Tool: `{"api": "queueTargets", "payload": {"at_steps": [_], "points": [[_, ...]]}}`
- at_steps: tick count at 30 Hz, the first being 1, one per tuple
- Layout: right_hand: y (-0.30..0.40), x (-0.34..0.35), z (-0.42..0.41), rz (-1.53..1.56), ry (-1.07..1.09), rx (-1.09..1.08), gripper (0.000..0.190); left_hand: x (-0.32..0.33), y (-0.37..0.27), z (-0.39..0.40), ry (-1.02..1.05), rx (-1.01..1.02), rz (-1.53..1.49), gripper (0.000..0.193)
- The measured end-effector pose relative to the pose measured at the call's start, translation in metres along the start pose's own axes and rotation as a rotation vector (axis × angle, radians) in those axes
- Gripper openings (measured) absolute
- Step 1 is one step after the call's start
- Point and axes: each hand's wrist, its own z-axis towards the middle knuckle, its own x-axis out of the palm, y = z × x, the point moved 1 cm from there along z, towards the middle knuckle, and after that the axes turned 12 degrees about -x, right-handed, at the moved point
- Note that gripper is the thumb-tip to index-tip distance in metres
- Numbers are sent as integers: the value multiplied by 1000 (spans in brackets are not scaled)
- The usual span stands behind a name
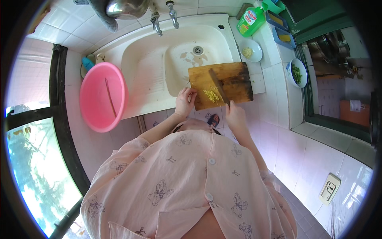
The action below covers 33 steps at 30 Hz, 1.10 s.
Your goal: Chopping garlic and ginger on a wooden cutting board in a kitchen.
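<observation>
A wooden cutting board with dark stains lies across the front right edge of the sink. Finely chopped yellowish food, perhaps ginger, is heaped on its left part. My right hand grips the handle of a kitchen knife, whose blade extends up and left over the board, just right of the heap. At the board's left edge is my left hand, fingers bent and thumb near the fingertips; whether something small is between them cannot be told.
Beyond the board is a sink with two taps. A pink plastic basin stands left. At right are a bowl of minced pale food, a bowl of chopped greens, a green detergent bottle and a blue sponge holder.
</observation>
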Motion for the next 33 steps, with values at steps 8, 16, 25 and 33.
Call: {"api": "queueTargets", "payload": {"at_steps": [8,16,25,33], "points": [[18,26,-21,124,-116,204,22,-1,1,4,41,13,-23,7],[14,2,12,-59,-77,-13,17,-5,4,5,86,26,-15,9],[-33,-11,34,-69,56,-423,14,-20,1,-13,-34,-109,-37,9],[-38,-62,58,146,333,-520,25,-23,16,-40,-275,-321,-67,8]]}}
